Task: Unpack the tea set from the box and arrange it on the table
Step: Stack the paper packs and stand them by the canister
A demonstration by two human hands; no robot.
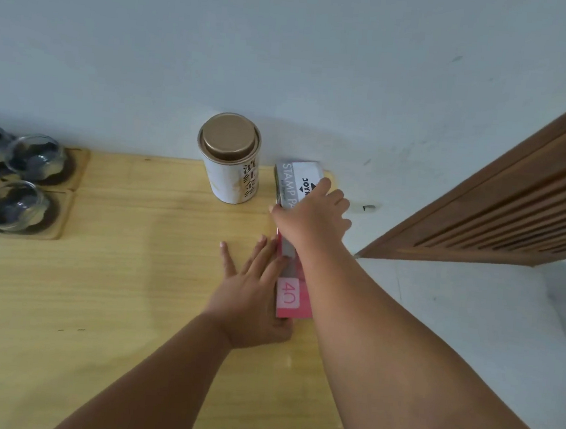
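1. Landmark: a white tea canister (232, 167) with a gold lid stands upright near the far edge of the wooden desk (114, 285), close to the wall. All positions below are given relative to this canister.
2. Box: a long, narrow box (294, 236) lies flat just right of the canister, along the right edge of the desk. Its far end is grey and white with the print "STAMP P…"; its near end is pink with the print "40". Canister and box stand close together with a narrow gap between them.
3. Right hand (312, 213): right of and slightly nearer than the canister, it lies palm down on the far half of the box, fingers spread over the top, thumb at the left edge of the box.
4. Left hand (250, 293): nearer than the canister, it lies flat, fingers spread and extended, against the left side of the near half of the box. The thumb reaches to the near end of the box. It is pressed to the box and desk, not closed around anything.
5. Glass cups (20, 184): well to the left of the canister, several clear glass cups stand on wooden coasters (67, 195) at the left edge of the view.
6. Wooden slatted panel (515, 207): far right of the canister, off the desk, against the wall.
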